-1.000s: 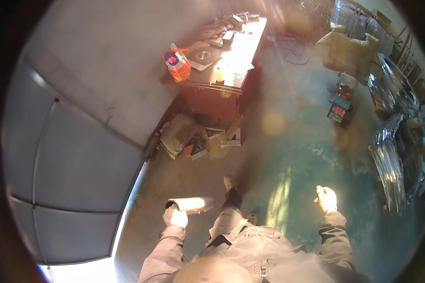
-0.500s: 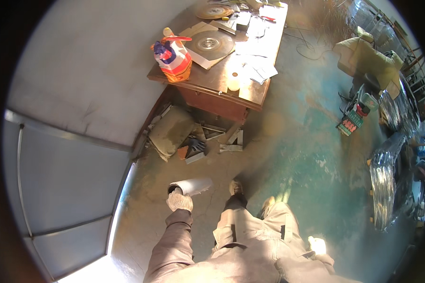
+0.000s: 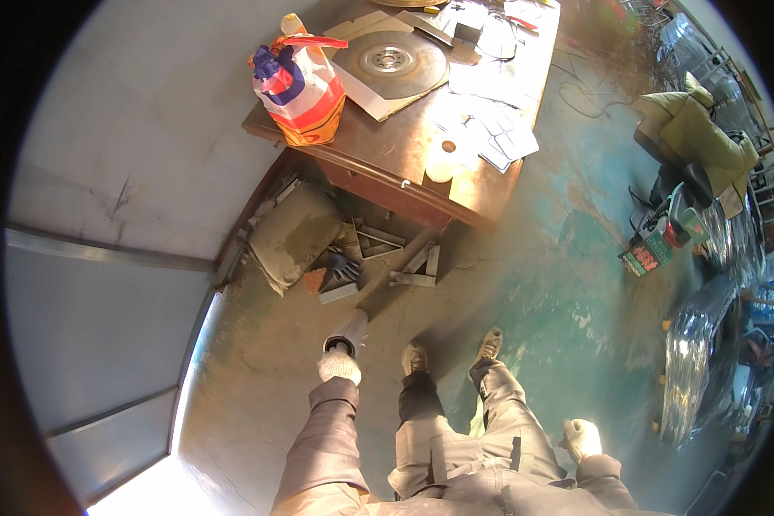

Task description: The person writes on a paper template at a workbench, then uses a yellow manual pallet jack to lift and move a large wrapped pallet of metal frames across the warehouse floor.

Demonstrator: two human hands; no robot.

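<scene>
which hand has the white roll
The left hand, holding the white roll by its near, open end; the right hand has no roll.

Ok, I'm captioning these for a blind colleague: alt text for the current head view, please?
A person's left hand holds a pale roll by its near end; the right hand is out to the side. Ahead, a brown desk carries a multicoloured bag and a large round disc.

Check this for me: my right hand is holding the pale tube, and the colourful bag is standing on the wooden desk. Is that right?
Wrong hand: the head view shows your left hand holding the pale tube. The colourful bag is standing on the wooden desk.
</scene>
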